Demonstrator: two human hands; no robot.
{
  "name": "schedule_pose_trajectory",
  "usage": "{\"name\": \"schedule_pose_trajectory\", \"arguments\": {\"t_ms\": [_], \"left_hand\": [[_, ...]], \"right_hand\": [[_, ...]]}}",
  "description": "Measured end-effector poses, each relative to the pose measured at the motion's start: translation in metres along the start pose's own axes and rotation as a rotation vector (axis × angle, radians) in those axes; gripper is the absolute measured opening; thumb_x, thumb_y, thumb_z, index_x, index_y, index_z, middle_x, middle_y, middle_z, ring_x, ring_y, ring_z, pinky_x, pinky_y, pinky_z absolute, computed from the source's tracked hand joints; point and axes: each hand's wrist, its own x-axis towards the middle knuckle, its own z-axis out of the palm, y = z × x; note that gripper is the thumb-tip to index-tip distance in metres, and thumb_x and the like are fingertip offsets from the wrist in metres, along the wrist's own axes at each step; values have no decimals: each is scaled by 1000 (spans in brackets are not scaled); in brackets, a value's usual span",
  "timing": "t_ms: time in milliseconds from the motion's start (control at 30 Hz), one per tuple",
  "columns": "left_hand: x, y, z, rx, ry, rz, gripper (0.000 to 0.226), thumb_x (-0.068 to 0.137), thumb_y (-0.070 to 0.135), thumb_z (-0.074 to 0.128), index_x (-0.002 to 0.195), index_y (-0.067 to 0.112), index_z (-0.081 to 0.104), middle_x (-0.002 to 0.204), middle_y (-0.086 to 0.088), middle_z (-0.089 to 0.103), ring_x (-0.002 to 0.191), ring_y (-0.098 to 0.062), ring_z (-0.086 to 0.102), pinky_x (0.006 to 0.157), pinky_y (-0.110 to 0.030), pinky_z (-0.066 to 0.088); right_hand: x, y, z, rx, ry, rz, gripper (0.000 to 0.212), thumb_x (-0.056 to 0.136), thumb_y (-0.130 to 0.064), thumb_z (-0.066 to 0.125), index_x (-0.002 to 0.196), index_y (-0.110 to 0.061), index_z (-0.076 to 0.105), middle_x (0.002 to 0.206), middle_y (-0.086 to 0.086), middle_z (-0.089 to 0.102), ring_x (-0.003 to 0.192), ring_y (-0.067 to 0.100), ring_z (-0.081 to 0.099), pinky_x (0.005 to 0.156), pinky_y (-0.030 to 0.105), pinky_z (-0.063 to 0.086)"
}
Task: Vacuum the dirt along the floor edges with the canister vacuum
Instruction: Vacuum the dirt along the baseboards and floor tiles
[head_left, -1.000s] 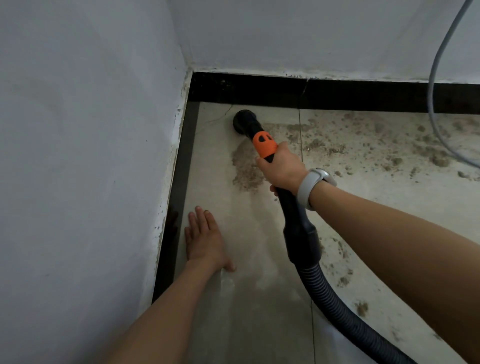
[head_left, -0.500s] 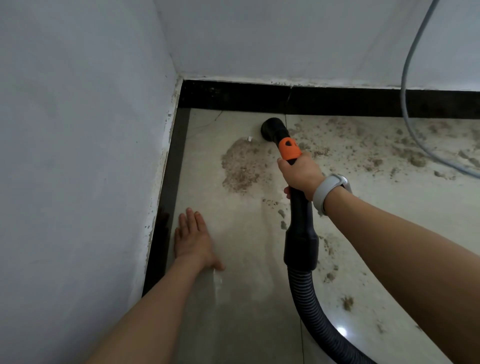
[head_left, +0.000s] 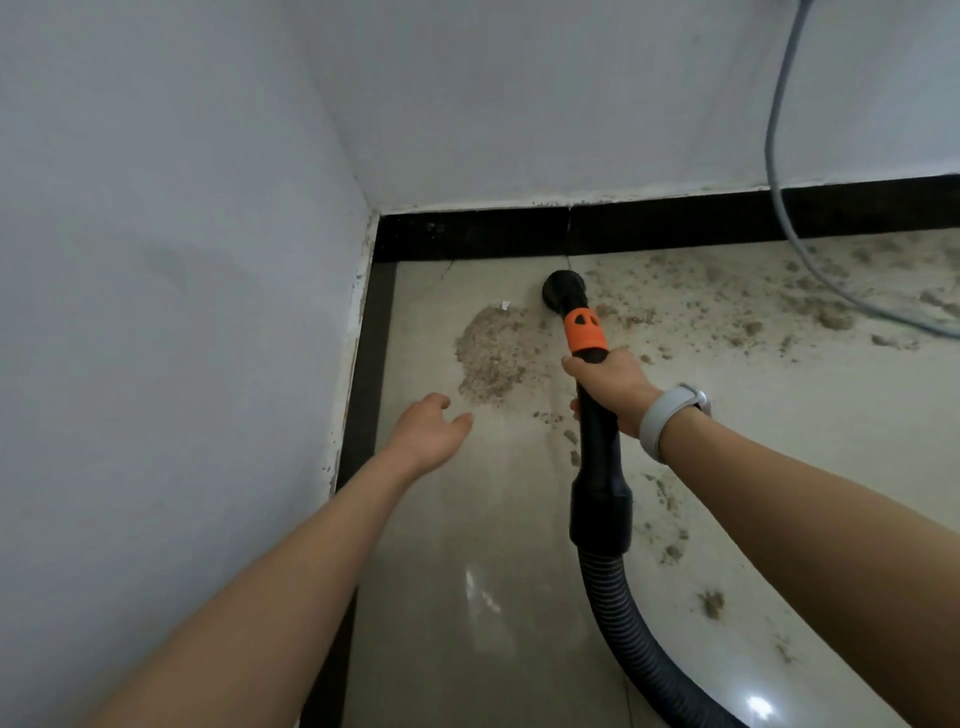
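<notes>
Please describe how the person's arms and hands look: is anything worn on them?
Both forearms are bare, with no sleeves in view and no gloves. The right hand has a pale grey wristband with a small watch-like body at the wrist. The left hand and its wrist carry nothing.

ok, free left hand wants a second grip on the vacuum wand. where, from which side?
Probably the thick black collar where the wand meets the ribbed hose: it is bare, below the right hand, which grips just under the orange sleeve. Come from the left; the open left hand hovers on that side, and the wand tilts away toward the nozzle.
</notes>
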Motion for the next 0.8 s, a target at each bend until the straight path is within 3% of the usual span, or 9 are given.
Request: {"name": "schedule_pose_trajectory", "arguments": {"t_ms": [67,167,300,400,467,533,667,800], "left_hand": [[-6,15,-10,5,2,6,53,99,30,46,144,5,34,148,-13,38,135,-27,38,107,-29,30],[-12,33,-18,-55,11,-13,53,99,33,44,143,5,35,143,-14,43,129,-28,44,106,-31,35],[-24,55,-10,-355,-28,-83,53,100,39,38,144,9,32,134,-12,47,114,-25,53,93,-36,44],[-27,67,7,-585,-42,-106,49,100,46,34,137,16,37,139,-11,46,108,-25,55,90,-38,44],[-26,75,12,-852,-25,-117,48,98,53,28,126,18,47,131,-12,53,90,-20,58,81,-35,46],[-25,76,13,-1043,-9,-113,55,96,55,31,126,12,47,115,-13,57,78,-19,57,69,-33,50],[-32,70,28,-932,41,-48,25,97,16,51,114,10,34,85,-10,45,59,-23,52,48,-31,55],[-31,63,36,-917,121,-53,24,95,7,47,115,12,35,84,-10,45,56,-22,51,52,-33,53]], "right_hand": [[-12,15,1,68,-59,3,18,91,-7,59,83,-6,43,67,12,46,48,23,51,48,33,48],[-35,31,-3,178,-163,31,21,89,-7,62,95,-6,42,72,13,49,49,24,54,49,34,51],[-73,37,-2,275,-251,-40,25,90,-7,59,107,-12,41,74,12,49,42,22,51,47,32,52],[-101,36,9,141,-243,-180,26,89,-7,57,106,-12,38,74,10,48,40,21,49,42,27,45],[-114,35,16,-7,-240,-241,25,89,-13,58,99,-11,35,74,8,49,36,15,49,38,21,41],[-123,37,22,-90,-272,-227,26,91,-17,57,97,-9,33,75,8,50,34,12,49,34,19,40],[-131,53,20,-133,-334,-154,30,89,-24,60,99,-9,36,78,7,53,44,16,54,42,24,46],[-134,77,9,-321,-395,-152,37,85,-32,66,104,-12,41,90,7,62,72,24,68,69,37,56]]}}
